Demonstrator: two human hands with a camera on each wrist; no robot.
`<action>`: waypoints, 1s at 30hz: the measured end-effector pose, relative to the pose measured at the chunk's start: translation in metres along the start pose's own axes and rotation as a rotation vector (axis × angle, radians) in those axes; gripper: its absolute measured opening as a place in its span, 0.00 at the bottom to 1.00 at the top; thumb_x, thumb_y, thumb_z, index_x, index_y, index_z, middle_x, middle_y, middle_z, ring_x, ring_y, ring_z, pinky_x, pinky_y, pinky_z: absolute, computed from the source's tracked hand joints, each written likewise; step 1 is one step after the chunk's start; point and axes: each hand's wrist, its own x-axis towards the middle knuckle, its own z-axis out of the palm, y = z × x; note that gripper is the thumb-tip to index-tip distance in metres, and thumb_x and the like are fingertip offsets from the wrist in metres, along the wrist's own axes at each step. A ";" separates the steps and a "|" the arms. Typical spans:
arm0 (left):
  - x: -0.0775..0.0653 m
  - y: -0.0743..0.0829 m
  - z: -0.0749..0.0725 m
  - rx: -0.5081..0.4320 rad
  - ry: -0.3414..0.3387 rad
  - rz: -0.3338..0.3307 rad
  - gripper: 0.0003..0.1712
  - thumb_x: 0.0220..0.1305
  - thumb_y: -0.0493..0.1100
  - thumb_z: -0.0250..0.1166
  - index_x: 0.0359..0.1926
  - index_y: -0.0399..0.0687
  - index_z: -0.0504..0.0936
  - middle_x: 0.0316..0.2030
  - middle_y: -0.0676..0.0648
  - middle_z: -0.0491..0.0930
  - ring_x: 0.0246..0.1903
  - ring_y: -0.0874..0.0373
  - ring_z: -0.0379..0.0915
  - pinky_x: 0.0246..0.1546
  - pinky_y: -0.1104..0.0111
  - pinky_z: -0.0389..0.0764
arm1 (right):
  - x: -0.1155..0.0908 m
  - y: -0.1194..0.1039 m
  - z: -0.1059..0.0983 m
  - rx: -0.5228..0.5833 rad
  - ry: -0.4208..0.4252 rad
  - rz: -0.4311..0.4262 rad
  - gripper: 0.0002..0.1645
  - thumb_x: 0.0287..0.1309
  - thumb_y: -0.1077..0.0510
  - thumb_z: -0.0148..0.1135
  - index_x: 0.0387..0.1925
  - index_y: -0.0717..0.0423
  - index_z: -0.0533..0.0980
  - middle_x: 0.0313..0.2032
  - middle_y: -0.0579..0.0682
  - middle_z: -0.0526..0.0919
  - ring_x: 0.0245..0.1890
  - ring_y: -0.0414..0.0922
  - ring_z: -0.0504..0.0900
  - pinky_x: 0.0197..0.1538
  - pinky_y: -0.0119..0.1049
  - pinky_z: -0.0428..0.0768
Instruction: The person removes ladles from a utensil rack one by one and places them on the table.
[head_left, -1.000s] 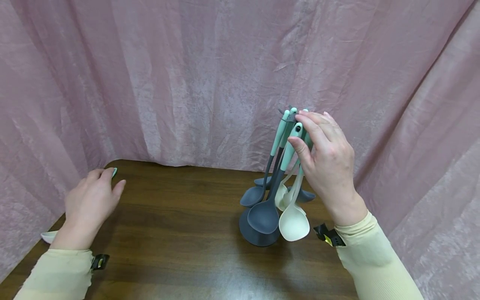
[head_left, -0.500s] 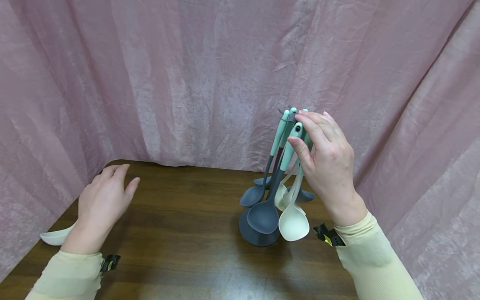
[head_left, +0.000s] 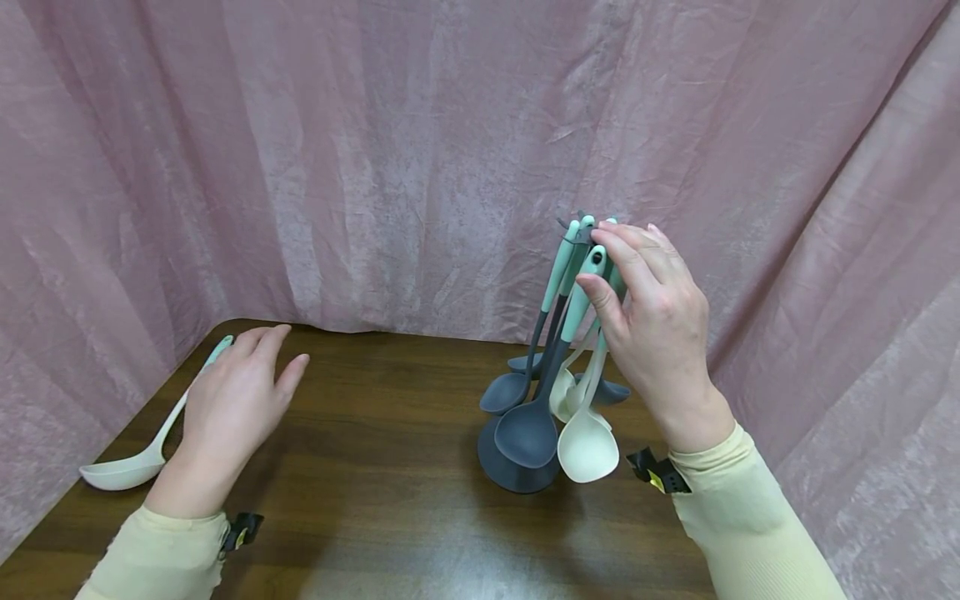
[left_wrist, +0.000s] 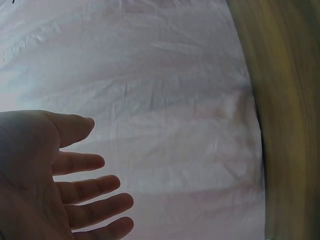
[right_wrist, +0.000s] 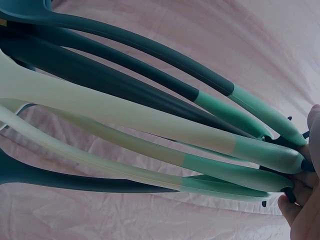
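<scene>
- The person wears a left sleeve point(head_left: 150, 558) of pale yellow cloth; its outer edge looks a little rough.
- The right sleeve point(head_left: 772, 533) is also pale yellow, with fine ribs on the forearm and some folds near the wrist.
- At each wrist sits a small black piece point(head_left: 647, 463), which carries a yellow mark point(head_left: 657, 481).
- The left hand point(head_left: 240, 400) and the right hand point(head_left: 656, 317) are bare.

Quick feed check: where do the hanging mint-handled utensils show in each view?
Head: right of centre, the hanging utensils over the base of the dark stand, with the right hand at their tops.
Left wrist: not in it; only the left hand at lower left.
Right wrist: across the frame, handles towards the right edge.
Shared landmark: the pink curtain.
</scene>
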 end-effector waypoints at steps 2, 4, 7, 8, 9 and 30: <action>0.000 0.005 0.001 -0.002 0.001 0.007 0.28 0.73 0.43 0.74 0.67 0.34 0.82 0.58 0.28 0.83 0.52 0.26 0.82 0.46 0.35 0.81 | 0.000 0.000 0.000 0.000 -0.001 0.002 0.39 0.81 0.34 0.57 0.65 0.65 0.83 0.64 0.59 0.86 0.67 0.58 0.83 0.80 0.48 0.66; 0.000 0.009 0.001 -0.006 -0.004 0.008 0.28 0.73 0.44 0.74 0.67 0.34 0.82 0.58 0.28 0.83 0.50 0.25 0.82 0.44 0.34 0.81 | 0.000 0.000 0.000 -0.003 -0.003 0.002 0.39 0.81 0.34 0.57 0.65 0.64 0.83 0.64 0.59 0.86 0.67 0.57 0.83 0.80 0.49 0.66; 0.000 0.015 0.000 -0.012 -0.017 0.002 0.28 0.73 0.44 0.74 0.68 0.34 0.82 0.59 0.28 0.83 0.51 0.25 0.82 0.43 0.34 0.81 | -0.001 0.000 0.000 -0.004 -0.004 0.002 0.38 0.81 0.34 0.57 0.65 0.64 0.83 0.64 0.59 0.86 0.67 0.57 0.83 0.80 0.49 0.66; 0.001 0.017 0.000 -0.015 -0.022 0.001 0.28 0.74 0.44 0.74 0.68 0.34 0.81 0.59 0.28 0.83 0.51 0.25 0.82 0.44 0.34 0.81 | 0.000 0.000 0.000 -0.005 -0.004 0.002 0.38 0.81 0.34 0.57 0.66 0.64 0.83 0.64 0.59 0.86 0.67 0.57 0.83 0.80 0.49 0.66; 0.001 0.019 0.000 -0.018 -0.026 0.000 0.28 0.74 0.44 0.74 0.68 0.34 0.81 0.59 0.28 0.83 0.51 0.25 0.82 0.44 0.33 0.80 | 0.000 0.000 0.000 -0.005 -0.003 0.002 0.38 0.81 0.34 0.57 0.66 0.64 0.83 0.64 0.59 0.86 0.67 0.57 0.83 0.80 0.49 0.66; 0.005 0.068 0.008 -0.109 0.010 0.075 0.27 0.73 0.43 0.76 0.66 0.36 0.83 0.58 0.32 0.85 0.52 0.29 0.84 0.48 0.36 0.83 | -0.001 0.000 -0.001 0.003 0.012 -0.007 0.36 0.80 0.37 0.60 0.66 0.64 0.83 0.64 0.59 0.86 0.67 0.58 0.83 0.80 0.49 0.67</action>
